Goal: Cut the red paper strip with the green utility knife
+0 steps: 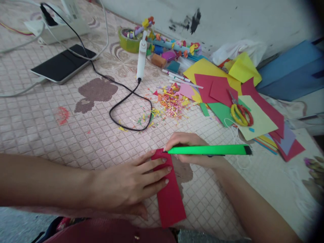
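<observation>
A strip of red paper (170, 195) lies on the pale quilted mat (76, 135) just in front of me. My left hand (129, 185) rests flat on the strip's left edge, fingers stretched out and pressing it down. My right hand (188, 145) grips a bright green utility knife (210, 150). The knife lies level, with its tip at the top edge of the red strip, near my left fingertips.
Sheets of coloured paper (222, 91) with yellow and red scissors (241, 114) lie to the right. Paper scraps (172, 101), a white glue gun (141, 57) with a black cord, a tape roll (128, 42), a dark tablet (63, 64) and a power strip (58, 27) lie further back.
</observation>
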`<state>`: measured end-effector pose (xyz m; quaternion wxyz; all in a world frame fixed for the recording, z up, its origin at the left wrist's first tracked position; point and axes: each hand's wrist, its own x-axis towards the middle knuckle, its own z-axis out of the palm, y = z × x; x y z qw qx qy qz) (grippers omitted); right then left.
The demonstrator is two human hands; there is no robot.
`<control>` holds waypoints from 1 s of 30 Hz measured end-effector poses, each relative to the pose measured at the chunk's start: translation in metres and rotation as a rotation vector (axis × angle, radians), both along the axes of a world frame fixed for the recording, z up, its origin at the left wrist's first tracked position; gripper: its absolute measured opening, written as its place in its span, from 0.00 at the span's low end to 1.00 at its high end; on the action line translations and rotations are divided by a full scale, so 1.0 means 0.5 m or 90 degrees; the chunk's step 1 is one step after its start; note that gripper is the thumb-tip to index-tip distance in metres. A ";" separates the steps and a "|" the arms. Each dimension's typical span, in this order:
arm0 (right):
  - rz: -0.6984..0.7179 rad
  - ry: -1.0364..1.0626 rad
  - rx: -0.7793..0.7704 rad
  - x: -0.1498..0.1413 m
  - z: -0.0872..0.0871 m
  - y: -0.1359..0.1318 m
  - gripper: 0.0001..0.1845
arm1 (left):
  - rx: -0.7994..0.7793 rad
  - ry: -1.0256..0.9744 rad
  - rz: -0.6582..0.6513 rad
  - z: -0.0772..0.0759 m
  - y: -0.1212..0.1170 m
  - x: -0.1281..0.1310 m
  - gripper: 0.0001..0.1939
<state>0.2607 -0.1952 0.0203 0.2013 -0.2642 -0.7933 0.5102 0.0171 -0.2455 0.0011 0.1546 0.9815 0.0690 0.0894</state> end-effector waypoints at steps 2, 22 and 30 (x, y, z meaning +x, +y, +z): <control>0.002 0.001 0.003 0.000 0.001 0.000 0.15 | -0.001 -0.001 -0.002 0.000 0.001 0.000 0.32; -0.005 -0.005 -0.009 0.002 -0.001 -0.001 0.15 | 0.014 0.000 0.028 -0.007 -0.011 0.003 0.33; -0.005 -0.011 -0.001 0.004 0.000 0.000 0.13 | 0.021 -0.016 0.001 -0.002 0.005 -0.003 0.34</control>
